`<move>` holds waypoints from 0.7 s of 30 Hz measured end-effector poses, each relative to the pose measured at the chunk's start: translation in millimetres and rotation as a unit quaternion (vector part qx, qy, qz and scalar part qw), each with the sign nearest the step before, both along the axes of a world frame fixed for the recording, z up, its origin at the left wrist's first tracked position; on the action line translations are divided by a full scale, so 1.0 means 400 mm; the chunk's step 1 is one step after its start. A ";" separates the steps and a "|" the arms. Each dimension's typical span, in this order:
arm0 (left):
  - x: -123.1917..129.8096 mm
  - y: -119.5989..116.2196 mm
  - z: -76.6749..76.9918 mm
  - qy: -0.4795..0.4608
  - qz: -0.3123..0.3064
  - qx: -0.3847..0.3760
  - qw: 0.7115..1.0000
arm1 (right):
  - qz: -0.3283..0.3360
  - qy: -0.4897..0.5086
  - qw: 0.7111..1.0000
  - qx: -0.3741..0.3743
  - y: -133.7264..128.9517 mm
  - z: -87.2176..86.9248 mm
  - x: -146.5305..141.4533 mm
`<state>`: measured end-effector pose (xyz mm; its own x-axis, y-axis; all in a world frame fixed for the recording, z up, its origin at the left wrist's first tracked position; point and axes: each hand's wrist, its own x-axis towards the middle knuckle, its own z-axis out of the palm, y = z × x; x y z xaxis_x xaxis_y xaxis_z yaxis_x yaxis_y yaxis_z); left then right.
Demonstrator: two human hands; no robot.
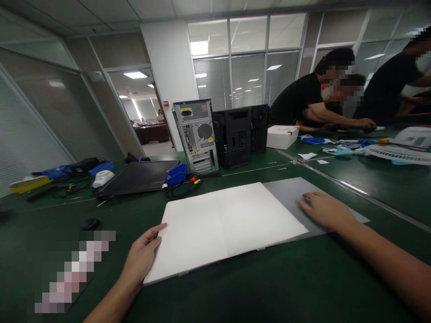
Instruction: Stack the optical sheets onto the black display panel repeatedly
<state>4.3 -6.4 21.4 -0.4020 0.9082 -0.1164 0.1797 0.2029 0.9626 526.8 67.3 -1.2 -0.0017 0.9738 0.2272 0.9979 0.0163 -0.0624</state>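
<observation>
A large white panel (215, 229) lies in front of me, its left end towards my left hand (141, 255). That hand holds the panel's left edge, with the thumb and index finger showing along it. Small tabs stick out from the near edge. From under the panel's right end a translucent grey sheet (283, 188) reaches out across the table. My right hand (326, 211) lies on this sheet with its palm down and the fingers stretched out, slightly bent. Nothing shows in its grasp.
Beyond the panel stand an open computer tower (198, 139) and black computer cases (235, 139). A dark flat panel (141, 177), a blue object with a cable (175, 175) and a round black object (90, 224) lie leftward. A white box (283, 137) stands near co-workers at the right.
</observation>
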 end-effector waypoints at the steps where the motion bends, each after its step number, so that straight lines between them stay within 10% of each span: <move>1: -0.001 0.000 -0.001 -0.004 0.000 0.002 1.000 | 0.018 0.001 1.000 -0.001 -0.003 0.003 -0.021; 8: -0.012 0.005 -0.016 -0.030 -0.019 0.021 0.999 | 0.180 -0.001 0.983 0.014 -0.035 0.039 -0.121; 14: -0.023 0.010 -0.029 -0.009 -0.034 0.019 0.999 | 0.082 -0.016 0.996 0.021 -0.018 0.022 -0.083; 21: -0.020 0.009 -0.025 -0.002 -0.024 0.040 0.999 | 0.169 0.015 0.985 -0.007 -0.027 0.017 -0.112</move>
<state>-3.8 -2.7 11.6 -0.3573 0.9330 -0.0440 0.1830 0.1161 0.9762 481.8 56.3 5.6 -0.3200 0.9217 0.2193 0.9331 0.3467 -0.0952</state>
